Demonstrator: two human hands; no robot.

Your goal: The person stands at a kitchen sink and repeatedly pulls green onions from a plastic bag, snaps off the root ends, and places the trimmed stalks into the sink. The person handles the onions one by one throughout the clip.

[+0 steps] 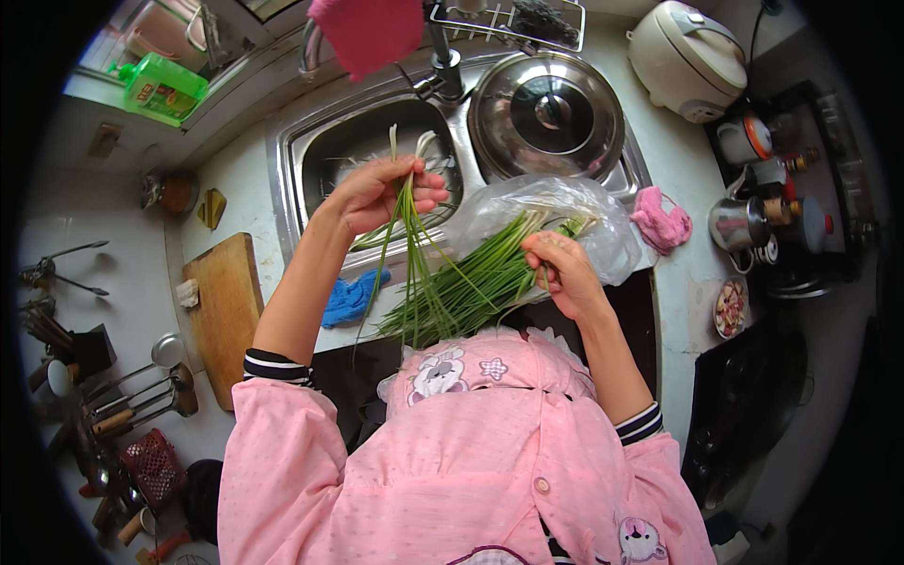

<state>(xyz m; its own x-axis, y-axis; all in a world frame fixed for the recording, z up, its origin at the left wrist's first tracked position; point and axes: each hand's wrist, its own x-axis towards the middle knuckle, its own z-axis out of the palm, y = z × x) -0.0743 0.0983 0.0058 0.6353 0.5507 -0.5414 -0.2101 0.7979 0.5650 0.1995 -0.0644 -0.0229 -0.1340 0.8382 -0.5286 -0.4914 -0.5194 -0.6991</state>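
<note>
My left hand (381,192) is raised over the near edge of the left sink basin (353,141). It pinches a few long green chives (417,247), their white root ends pointing up and their leaves hanging down. A thick bunch of chives (459,289) lies at the counter's front edge, partly on a clear plastic bag (586,205). At the bunch's pale end, my right hand (561,272) has its thumb and fingers closed on some chives; the exact grip is partly hidden by the fingers. Loose pale scraps and green leaves lie in the basin.
A large steel lid (547,116) covers the right basin, behind the bag. The faucet (445,78) stands between the basins. A blue cloth (353,296) lies left of the bunch, a pink cloth (662,219) right. Farther left is a wooden cutting board (226,311).
</note>
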